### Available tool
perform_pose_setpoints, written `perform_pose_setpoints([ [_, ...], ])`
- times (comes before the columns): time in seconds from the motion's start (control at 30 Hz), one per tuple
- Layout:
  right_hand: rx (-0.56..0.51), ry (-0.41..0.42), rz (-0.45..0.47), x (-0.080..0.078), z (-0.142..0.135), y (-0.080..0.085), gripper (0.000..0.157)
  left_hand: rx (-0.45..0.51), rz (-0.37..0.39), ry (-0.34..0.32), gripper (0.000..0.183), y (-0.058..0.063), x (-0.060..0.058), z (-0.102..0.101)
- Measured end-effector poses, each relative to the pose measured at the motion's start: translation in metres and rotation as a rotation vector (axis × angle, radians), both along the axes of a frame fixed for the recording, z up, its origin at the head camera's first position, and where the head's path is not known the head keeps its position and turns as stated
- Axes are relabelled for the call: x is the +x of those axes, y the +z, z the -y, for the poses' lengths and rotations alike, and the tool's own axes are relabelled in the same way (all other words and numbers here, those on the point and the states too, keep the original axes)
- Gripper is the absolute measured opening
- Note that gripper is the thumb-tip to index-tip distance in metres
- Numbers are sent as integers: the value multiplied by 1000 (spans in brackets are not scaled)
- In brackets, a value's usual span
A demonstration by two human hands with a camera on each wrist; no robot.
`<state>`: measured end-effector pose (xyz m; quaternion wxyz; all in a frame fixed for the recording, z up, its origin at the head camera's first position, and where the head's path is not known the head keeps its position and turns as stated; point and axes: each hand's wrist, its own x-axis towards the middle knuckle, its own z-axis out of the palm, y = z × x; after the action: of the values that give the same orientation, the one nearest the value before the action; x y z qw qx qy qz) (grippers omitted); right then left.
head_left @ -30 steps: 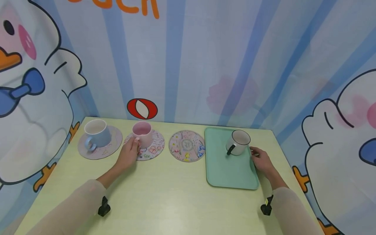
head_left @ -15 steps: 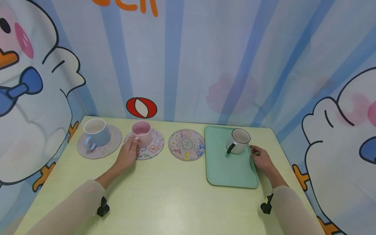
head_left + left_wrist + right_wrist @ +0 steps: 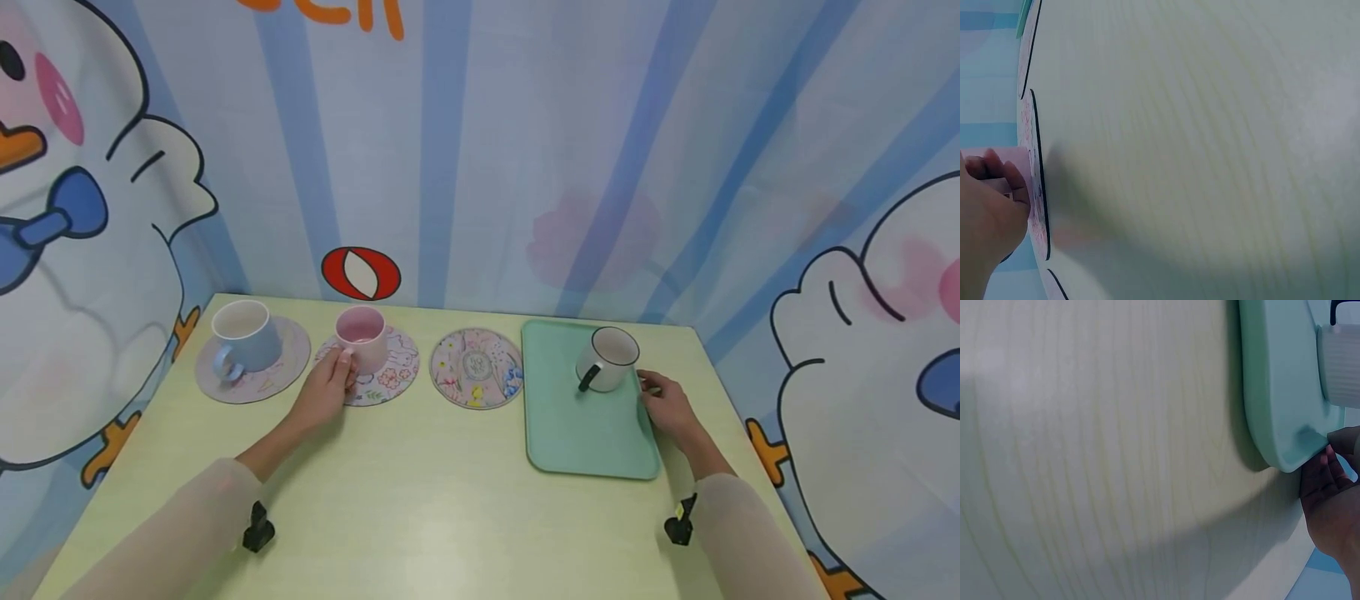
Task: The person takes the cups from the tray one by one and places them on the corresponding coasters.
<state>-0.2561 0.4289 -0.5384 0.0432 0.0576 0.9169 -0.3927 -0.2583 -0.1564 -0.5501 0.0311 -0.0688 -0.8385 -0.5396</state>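
Note:
My left hand (image 3: 324,390) pinches the handle of a pink cup (image 3: 363,340), which stands upright on a flower-patterned round coaster (image 3: 393,377). In the left wrist view the fingers (image 3: 1015,181) curl at the cup's handle. On the right, my right hand (image 3: 667,406) grips the right rim of a light green tray (image 3: 585,446), thumb above and fingers beneath in the right wrist view. A white mug (image 3: 611,362) with a black rim and black handle stands on the tray near its back right, just beside that hand.
At the far left a light blue cup (image 3: 258,346) stands on a pinkish coaster (image 3: 288,371). Another patterned round coaster (image 3: 477,368) lies between the pink cup and the tray. A striped cartoon curtain (image 3: 480,167) hangs behind the pale table (image 3: 450,508).
The head view shifts very slightly. Both hands keep their holds on the pink cup and the tray, and nothing else visibly moves.

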Motion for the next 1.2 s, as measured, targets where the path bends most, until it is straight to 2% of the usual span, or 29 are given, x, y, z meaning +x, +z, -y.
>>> perform_pose_setpoints([
  [0.43, 3, -10, -16, -2, -4, -2, 50, -60, 2, 19, 42, 6, 1, 7],
  [0.67, -5, -4, -6, -5, -6, -7, 50, -84, 66, 68, 53, 10, 7, 14],
  [0.77, -6, -1, -8, -6, -7, -8, 50, -80, 69, 72, 54, 13, 9, 19],
  [1.2, 5, -7, 10, -4, -3, -5, 51, -77, -78, 46, 42, 31, 11, 33],
])
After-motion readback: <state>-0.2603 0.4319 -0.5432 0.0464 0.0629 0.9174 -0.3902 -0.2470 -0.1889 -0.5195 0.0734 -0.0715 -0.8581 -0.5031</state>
